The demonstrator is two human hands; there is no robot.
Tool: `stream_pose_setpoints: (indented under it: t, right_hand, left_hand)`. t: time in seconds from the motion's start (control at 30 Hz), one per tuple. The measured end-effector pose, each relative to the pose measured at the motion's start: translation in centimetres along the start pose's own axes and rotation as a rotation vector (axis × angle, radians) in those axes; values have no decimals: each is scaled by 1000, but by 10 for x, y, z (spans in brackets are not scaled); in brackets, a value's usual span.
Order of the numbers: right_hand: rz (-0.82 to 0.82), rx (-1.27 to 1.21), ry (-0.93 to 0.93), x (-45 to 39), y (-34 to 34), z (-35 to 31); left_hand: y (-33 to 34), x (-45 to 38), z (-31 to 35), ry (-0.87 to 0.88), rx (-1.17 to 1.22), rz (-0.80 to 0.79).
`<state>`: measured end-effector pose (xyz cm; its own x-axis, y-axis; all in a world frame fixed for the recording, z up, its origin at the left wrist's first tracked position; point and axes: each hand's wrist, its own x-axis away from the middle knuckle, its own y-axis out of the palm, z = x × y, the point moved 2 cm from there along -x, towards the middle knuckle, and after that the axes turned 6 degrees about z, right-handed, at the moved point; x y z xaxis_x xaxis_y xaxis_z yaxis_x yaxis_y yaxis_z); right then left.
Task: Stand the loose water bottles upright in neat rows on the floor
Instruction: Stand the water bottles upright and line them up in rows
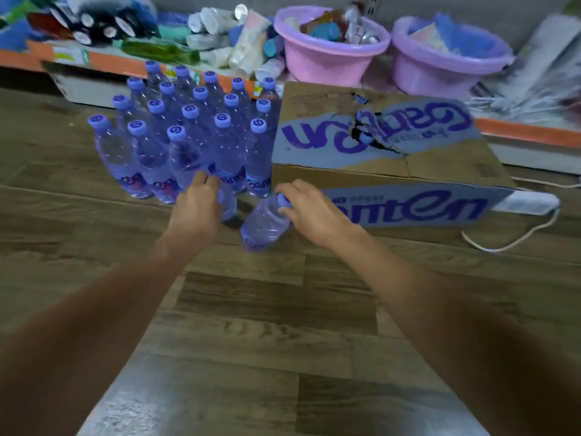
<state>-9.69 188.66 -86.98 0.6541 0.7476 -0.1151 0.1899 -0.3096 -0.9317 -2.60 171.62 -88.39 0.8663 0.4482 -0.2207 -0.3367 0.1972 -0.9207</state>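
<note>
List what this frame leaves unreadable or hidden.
- Head view: left hand covers the bottle beneath it; grip unclear.
- Box: torn top shows only a dark gap; contents hidden.
- Shelf goods: blurred, labels unreadable.
- Tubs: contents indistinct.

bottles (pixel 188 136): clear glossy plastic, matt purple caps
box (pixel 393 171), right of the held bottle (pixel 265 225): matt torn cardboard
floor (pixel 251 309): wood-grain planks, slight sheen
basins (pixel 330 55): smooth plastic

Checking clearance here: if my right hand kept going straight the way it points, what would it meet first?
Probably the cardboard box: the right hand, gripping the bottle by its cap, points toward the box's front face, though depth is unclear.
</note>
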Motion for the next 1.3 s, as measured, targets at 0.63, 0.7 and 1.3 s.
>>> stream_pose_setpoints:
  t: [0.63,0.7,1.3]
  right_hand:
    - [66,130,184,16,-35,73]
    - [83,96,187,19,-35,78]
    - [44,50,248,19,-27,70]
  left_hand:
    - [21,-27,94,243,126,-196]
    - [23,-27,94,246,136,-166]
    - [31,-18,91,342,303,-251]
